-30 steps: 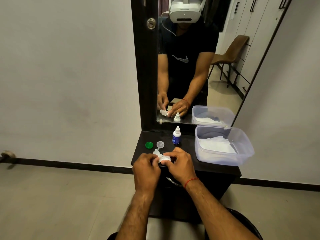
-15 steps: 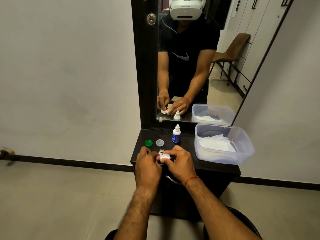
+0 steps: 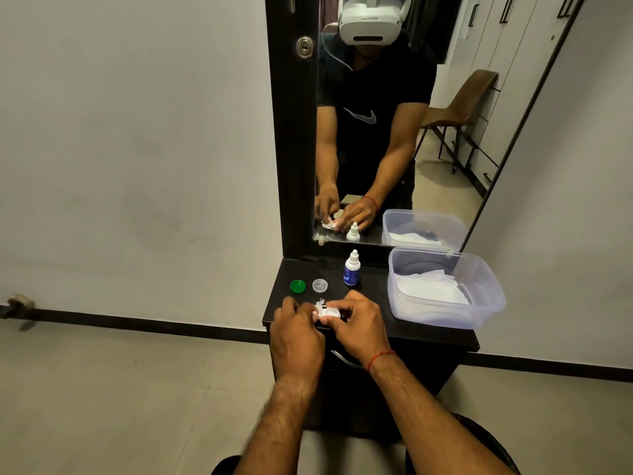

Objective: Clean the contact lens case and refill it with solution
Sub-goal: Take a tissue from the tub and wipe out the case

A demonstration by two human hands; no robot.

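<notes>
- While the contact lens case [image 3: 329, 313] is held between both hands just above the near edge of the bench [image 3: 428, 337], the step in hand is judged to be the wiping of its wells, with the refill not yet begun.
- For a clean wipe, the case is best steadied by one hand while each well is turned against the wiping material by the other. Only light pressure is advised, since so small and slick a piece is easily flicked off the bench edge.
- The left hand [image 3: 296, 332] is curled narrowly, its fingertips closed on the left end of the white piece.
- The right hand [image 3: 359, 323] is likewise curled, with thumb and forefinger pinching the right end from above.
- Whether a scrap of tissue is held together with the case cannot be told, because only a small white shape is shown between the fingers.
- The green cap [image 3: 297, 286] and the clear cap [image 3: 320, 285] are laid side by side beyond the hands, off the case.
- The solution bottle [image 3: 351, 270] is stood upright just beyond the right hand, within easy reach for the refill.
- Fresh tissue [image 3: 428, 286] is kept in the plastic tub [image 3: 445, 317] to the right, should a dry piece be wanted.
</notes>
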